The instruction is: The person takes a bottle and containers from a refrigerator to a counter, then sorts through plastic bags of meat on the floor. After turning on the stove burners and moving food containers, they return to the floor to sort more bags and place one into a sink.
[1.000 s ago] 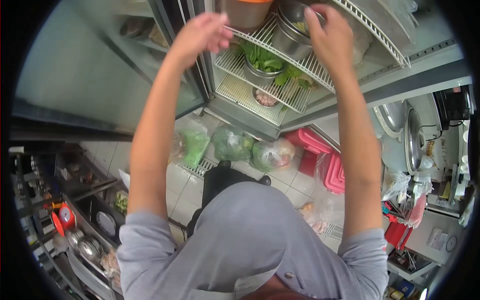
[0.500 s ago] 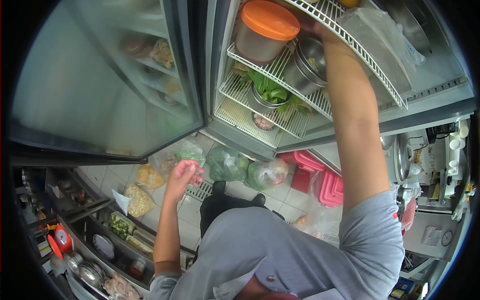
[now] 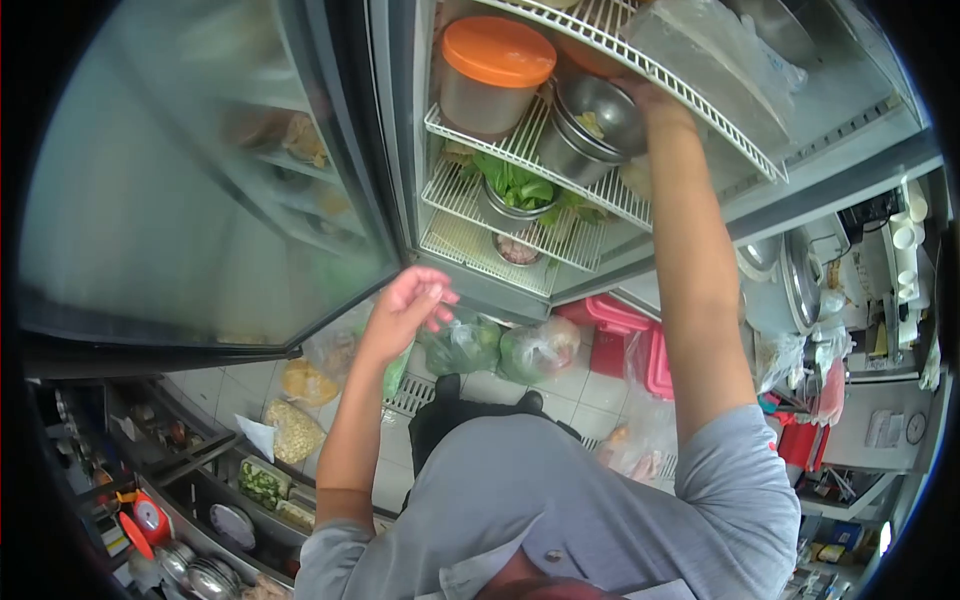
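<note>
My right hand reaches into the fridge beneath the upper wire rack, closed at the far right rim of a metal bowl. The bowl tilts toward me above another metal container, with some pale yellow food visible. Part of the hand is hidden by the rack's edge and the bowl. To the left on the same shelf stands a clear tub with an orange lid. My left hand hangs in the air near the fridge door's edge, fingers loosely bent and apart, holding nothing.
The glass fridge door stands open at left. Lower shelves hold leafy greens and a bowl of pinkish food. Bagged vegetables and pink-red bins are on the tiled floor. A counter with food trays lies at lower left.
My right hand has come from deeper behind the rack to the bowl's rim, and the bowl shows more of its inside. My left hand has risen toward the fridge. The view has shifted slightly.
</note>
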Demonstrator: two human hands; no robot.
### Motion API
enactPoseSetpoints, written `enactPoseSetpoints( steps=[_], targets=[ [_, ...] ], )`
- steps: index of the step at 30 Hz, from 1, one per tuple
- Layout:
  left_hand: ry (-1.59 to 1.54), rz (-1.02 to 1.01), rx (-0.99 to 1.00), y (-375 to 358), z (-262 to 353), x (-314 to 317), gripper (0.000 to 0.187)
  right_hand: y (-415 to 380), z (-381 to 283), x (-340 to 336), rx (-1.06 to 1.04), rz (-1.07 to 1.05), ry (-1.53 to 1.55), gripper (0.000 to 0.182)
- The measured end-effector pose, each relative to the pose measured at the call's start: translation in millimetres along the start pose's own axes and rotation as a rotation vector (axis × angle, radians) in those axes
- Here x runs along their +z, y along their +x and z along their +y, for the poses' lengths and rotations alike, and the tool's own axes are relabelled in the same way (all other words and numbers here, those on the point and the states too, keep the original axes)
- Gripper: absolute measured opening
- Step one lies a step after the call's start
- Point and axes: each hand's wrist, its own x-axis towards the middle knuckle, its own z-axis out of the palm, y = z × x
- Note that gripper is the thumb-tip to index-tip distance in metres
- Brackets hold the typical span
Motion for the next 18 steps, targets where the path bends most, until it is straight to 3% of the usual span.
enactPoseSetpoints(
  steps=[4, 6, 11, 18],
  targets=[
    [0.014, -0.088, -0.001, 27, 11, 19, 0.025, -32, -1, -22, -0.048, -0.058, -0.002, 0.041],
    [0.02, -0.129, -0.006, 37, 12, 29, 0.025, -106, -25, -5, -0.108, 0.162, -0.091, 0.04],
    [0.042, -0.138, -0.031, 53, 14, 40, 0.025, -177, -32, -34, -0.153, 0.243, 0.099, 0.019],
    [0.148, -0.035, 0.026, 67, 39, 27, 0.026, -294, -15, -126, -0.109, 0.155, 0.233, 0.011]
  ],
)
